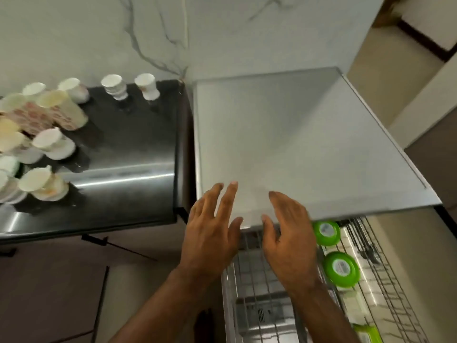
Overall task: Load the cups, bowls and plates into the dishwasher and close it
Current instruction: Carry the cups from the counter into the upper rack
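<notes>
A grey-topped dishwasher stands at the centre right, with its wire rack pulled out below the front edge. My left hand and my right hand hover side by side over the rack at the machine's front edge, fingers spread, holding nothing. On the black counter at the left stand several pale cups, and at its left edge are stacked bowls and plates. Part of that stack runs off the frame.
Inside the rack lie two round green-lidded containers and a green item at the bottom right. A marble wall rises behind the counter and dishwasher. Beige floor shows to the right, dark cabinet fronts below the counter.
</notes>
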{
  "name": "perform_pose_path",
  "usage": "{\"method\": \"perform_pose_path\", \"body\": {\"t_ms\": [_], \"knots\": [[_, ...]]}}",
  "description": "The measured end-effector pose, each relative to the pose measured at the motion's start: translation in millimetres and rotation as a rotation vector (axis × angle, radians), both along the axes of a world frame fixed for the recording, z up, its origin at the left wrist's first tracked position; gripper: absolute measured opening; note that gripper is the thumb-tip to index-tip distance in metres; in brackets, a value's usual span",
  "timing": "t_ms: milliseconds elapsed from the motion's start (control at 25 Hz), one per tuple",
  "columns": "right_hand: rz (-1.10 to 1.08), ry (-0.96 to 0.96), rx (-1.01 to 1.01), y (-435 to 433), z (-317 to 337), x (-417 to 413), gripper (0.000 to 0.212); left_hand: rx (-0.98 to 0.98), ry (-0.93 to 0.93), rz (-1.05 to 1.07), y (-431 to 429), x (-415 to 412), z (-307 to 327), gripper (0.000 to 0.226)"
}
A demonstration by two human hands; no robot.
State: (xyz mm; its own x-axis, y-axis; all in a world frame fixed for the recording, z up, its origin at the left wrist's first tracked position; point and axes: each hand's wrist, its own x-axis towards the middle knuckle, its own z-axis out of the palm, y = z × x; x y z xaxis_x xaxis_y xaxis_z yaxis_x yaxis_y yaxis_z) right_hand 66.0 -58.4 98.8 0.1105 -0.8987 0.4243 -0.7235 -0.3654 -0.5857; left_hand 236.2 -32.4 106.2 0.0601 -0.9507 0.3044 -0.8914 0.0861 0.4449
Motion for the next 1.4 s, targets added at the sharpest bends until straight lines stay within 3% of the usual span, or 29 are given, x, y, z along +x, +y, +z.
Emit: {"method": "perform_pose_path", "body": {"t_ms": [320,800,960,1080,1320,1400], "knots": [[0.171,0.199,0.201,-64.3,21.7,139.1,0.063,0.067,-0.035,0.187,-51.5,152.9,14.9,0.075],[0.269,0.053,0.235,-272.0,8.5,337.8,0.076,0.028,0.179,0.493,-245.1,332.1,-14.7,0.089],[0.237,-0.006,0.273,-327.7,-2.9,377.9,0.08,0.077,0.296,0.617,-305.1,374.2,-17.4,0.108],[0.209,-0.039,0.252,-366.1,-10.8,403.7,0.07,0.136,0.434,0.709,-344.5,406.0,-17.5,0.12],[0.154,-0.114,0.312,-401.9,-21.3,423.4,0.073,0.107,0.461,0.689,-375.1,425.8,-18.8,0.089],[0.132,-0.141,0.306,-402.6,-24.8,424.1,0.064,0.09,0.48,0.685,-375.1,425.5,-18.4,0.082]]}}
